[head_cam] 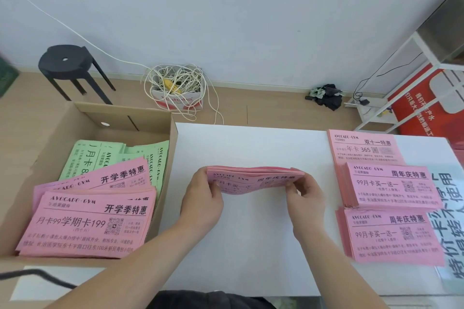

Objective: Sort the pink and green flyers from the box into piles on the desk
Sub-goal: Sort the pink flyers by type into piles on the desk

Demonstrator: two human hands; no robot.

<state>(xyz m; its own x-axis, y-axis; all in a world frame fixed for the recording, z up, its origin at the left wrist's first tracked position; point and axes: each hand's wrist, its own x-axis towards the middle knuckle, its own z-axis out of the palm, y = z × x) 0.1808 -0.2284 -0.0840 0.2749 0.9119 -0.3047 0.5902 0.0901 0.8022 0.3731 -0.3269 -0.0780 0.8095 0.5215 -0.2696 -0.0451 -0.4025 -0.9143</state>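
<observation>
Over the middle of the white desk point(251, 246) I hold a stack of pink flyers point(254, 179) by its two ends. My left hand point(203, 198) grips the left end and my right hand point(305, 199) pinches the right end. The cardboard box point(82, 118) at the left holds pink flyers point(88, 223) in front and green flyers point(110, 158) behind them. Three pink piles lie on the desk's right side: a far pile point(361, 147), a middle pile point(389, 185) and a near pile point(389, 236).
A printed sheet with large characters point(449, 228) lies at the desk's right edge under the piles. On the floor beyond the desk stand a black stool point(67, 68), a small box of tangled white cable point(175, 85), a dark bundle point(326, 94) and a white rack point(411, 63).
</observation>
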